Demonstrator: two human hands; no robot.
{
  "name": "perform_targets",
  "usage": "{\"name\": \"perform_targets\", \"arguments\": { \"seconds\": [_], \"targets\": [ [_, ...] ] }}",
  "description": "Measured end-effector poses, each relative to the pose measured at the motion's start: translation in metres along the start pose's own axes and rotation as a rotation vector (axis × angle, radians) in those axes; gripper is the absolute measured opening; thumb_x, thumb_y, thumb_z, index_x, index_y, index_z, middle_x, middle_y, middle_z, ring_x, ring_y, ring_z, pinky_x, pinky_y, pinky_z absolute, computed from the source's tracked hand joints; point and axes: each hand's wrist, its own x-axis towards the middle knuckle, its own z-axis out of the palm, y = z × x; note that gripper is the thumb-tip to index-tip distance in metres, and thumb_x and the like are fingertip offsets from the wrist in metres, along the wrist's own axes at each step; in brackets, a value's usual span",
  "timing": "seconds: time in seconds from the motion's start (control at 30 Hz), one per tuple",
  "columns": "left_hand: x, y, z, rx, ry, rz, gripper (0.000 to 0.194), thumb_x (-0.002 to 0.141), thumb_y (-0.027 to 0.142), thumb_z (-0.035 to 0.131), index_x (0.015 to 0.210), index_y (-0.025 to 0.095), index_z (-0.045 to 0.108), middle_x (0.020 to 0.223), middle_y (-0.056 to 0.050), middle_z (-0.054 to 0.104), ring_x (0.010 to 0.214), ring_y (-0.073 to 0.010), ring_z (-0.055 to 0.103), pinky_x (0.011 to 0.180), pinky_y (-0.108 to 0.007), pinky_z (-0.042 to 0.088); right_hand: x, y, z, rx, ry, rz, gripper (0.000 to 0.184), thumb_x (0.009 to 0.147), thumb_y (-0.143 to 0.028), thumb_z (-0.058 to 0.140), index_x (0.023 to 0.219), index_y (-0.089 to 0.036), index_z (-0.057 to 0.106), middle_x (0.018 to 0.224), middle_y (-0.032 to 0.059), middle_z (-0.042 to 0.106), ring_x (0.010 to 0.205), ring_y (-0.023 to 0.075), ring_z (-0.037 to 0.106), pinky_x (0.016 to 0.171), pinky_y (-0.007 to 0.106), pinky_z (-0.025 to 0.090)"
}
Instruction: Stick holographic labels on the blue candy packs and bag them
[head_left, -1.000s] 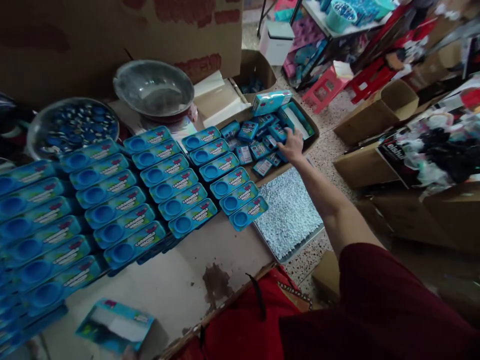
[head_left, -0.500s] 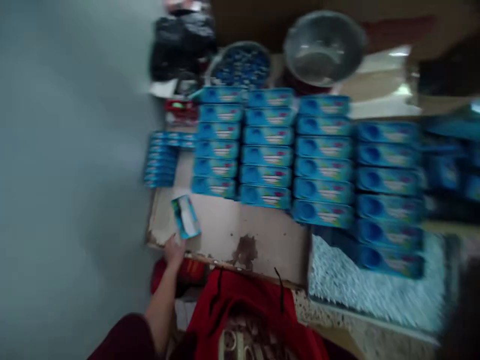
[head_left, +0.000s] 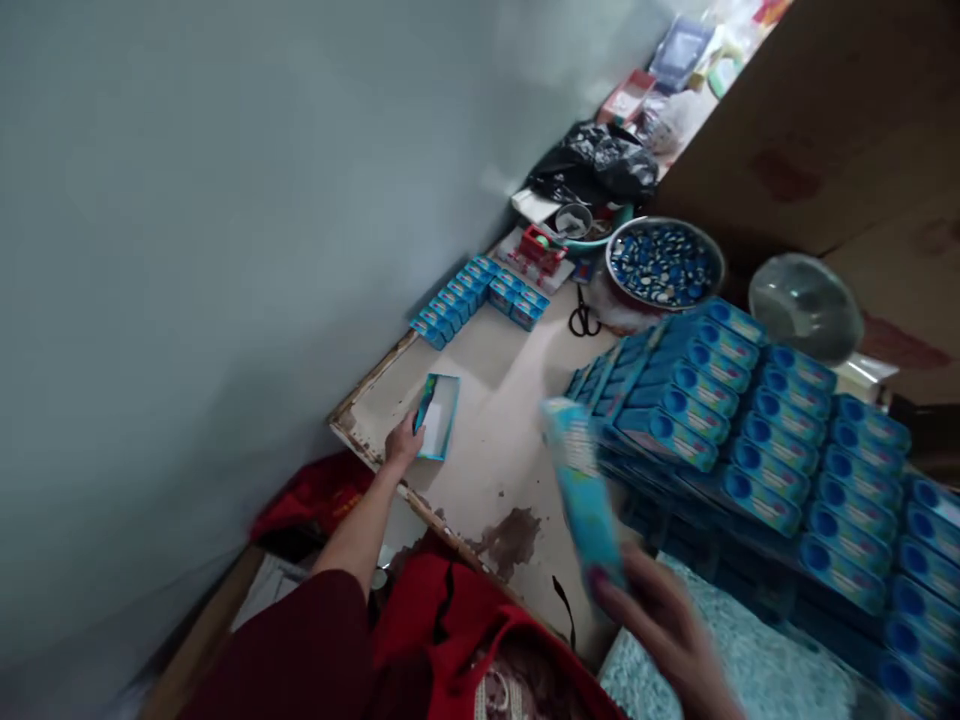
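My left hand grips the near left side of an open blue box, which rests on the table with its pale inside facing up. My right hand, blurred by motion, is closed on the lower end of a long narrow blue carton. That carton is held tilted above the table, its print too smeared to read. Just right of it stand stacked rows of blue cartons with round blue wells in their tops.
Small blue packs stand in rows along the wall side. Behind are black scissors, a red tape dispenser, a bowl of blue-and-white pieces and a metal basin. A tray of pale pellets lies at lower right.
The view has swung left. My right hand, earlier reaching among blue packs in a cardboard box, now holds the long carton above the table. My left hand remains at the open box.
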Motion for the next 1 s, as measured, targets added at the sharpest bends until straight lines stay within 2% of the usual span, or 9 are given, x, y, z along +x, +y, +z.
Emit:
{"name": "perform_targets", "arguments": {
  "seconds": [0.1, 0.2, 0.27, 0.33, 0.5, 0.6, 0.7, 0.8, 1.0],
  "targets": [
    [0.026, -0.016, -0.008, -0.008, 0.005, 0.02, 0.037, 0.1, 0.028, 0.061, 0.133, 0.018, 0.072, 0.123, -0.018, 0.08, 0.11, -0.0297, 0.075, 0.097, -0.036, 0.053, 0.084, 0.005, 0.07, -0.146, 0.025, 0.101, 0.035, 0.105, -0.06, 0.055, 0.091, -0.032, 0.07, 0.079, 0.0068, 0.07, 0.077, 0.0313, 0.072, 0.071, 0.045, 0.063],
    [0.059, -0.036, -0.022, 0.003, 0.021, 0.029, 0.042, 0.102, 0.031, 0.058, 0.14, 0.016, 0.07, 0.133, -0.02, 0.077, 0.118, -0.0305, 0.073, 0.101, -0.038, 0.052, 0.182, 0.012, 0.121, -0.43, 0.139, 0.225, 0.046, 0.096, -0.062, 0.069, 0.118, -0.022, 0.072, 0.109, 0.0224, 0.076, 0.11, 0.0459, 0.074, 0.094, 0.058, 0.061],
    [0.08, -0.049, -0.03, 0.008, 0.02, 0.046, 0.044, 0.102, 0.032, 0.058, 0.142, 0.016, 0.069, 0.135, -0.019, 0.077, 0.12, -0.0309, 0.072, 0.103, -0.039, 0.052, 0.248, 0.001, 0.138, -0.45, 0.228, 0.095, 0.072, 0.096, -0.064, 0.071, 0.145, -0.012, 0.061, 0.139, 0.033, 0.067, 0.136, 0.049, 0.063, 0.112, 0.063, 0.053],
    [0.096, -0.059, -0.036, 0.006, 0.012, 0.076, 0.045, 0.102, 0.031, 0.057, 0.142, 0.016, 0.069, 0.138, -0.018, 0.075, 0.124, -0.0313, 0.071, 0.107, -0.039, 0.052, 0.313, -0.026, 0.148, -0.398, 0.274, -0.05, 0.085, 0.101, -0.063, 0.066, 0.162, -0.009, 0.044, 0.156, 0.0332, 0.057, 0.15, 0.0444, 0.054, 0.123, 0.061, 0.045],
    [0.099, -0.071, -0.034, -0.086, 0.087, 0.149, 0.061, 0.099, 0.04, 0.068, 0.152, 0.011, 0.06, 0.146, -0.024, 0.068, 0.136, -0.036, 0.065, 0.117, -0.044, 0.05, 0.441, -0.106, 0.188, -0.636, 0.287, -0.283, 0.107, 0.098, -0.069, 0.067, 0.172, -0.001, 0.03, 0.179, 0.0322, 0.025, 0.172, 0.0424, 0.015, 0.139, 0.064, 0.012],
    [0.088, -0.07, -0.026, -0.125, 0.121, 0.176, 0.059, 0.102, 0.043, 0.065, 0.149, 0.008, 0.061, 0.138, -0.025, 0.069, 0.135, -0.0378, 0.065, 0.116, -0.047, 0.05, 0.467, -0.119, 0.218, -0.732, 0.224, -0.288, 0.108, 0.101, -0.072, 0.06, 0.172, 0.003, 0.027, 0.181, 0.0323, 0.019, 0.173, 0.044, 0.011, 0.138, 0.066, 0.002],
    [0.075, -0.068, -0.019, -0.109, 0.032, 0.198, 0.041, 0.104, 0.025, 0.051, 0.139, 0.012, 0.068, 0.128, -0.021, 0.073, 0.124, -0.0356, 0.07, 0.108, -0.045, 0.054, 0.462, -0.109, 0.236, -0.775, 0.238, -0.262, 0.1, 0.106, -0.065, 0.053, 0.173, 0.004, 0.024, 0.181, 0.0333, 0.017, 0.172, 0.0448, 0.01, 0.137, 0.068, 0.003],
    [0.063, -0.075, -0.017, -0.097, -0.015, 0.19, 0.043, 0.099, 0.017, 0.051, 0.138, 0.015, 0.07, 0.125, -0.019, 0.074, 0.118, -0.0349, 0.072, 0.103, -0.043, 0.055, 0.45, -0.103, 0.239, -0.805, 0.245, -0.257, 0.086, 0.109, -0.053, 0.048, 0.173, 0.0, 0.026, 0.181, 0.032, 0.019, 0.171, 0.0453, 0.012, 0.136, 0.068, 0.006],
    [0.056, -0.092, -0.029, -0.104, -0.035, 0.216, 0.046, 0.1, 0.02, 0.052, 0.142, 0.014, 0.071, 0.123, -0.018, 0.076, 0.119, -0.0341, 0.072, 0.105, -0.042, 0.055, 0.469, -0.112, 0.237, -0.777, 0.273, -0.122, 0.105, 0.089, -0.046, 0.074, 0.176, -0.014, 0.024, 0.157, 0.0264, 0.043, 0.144, 0.0459, 0.042, 0.125, 0.068, 0.027]
  ]
}}
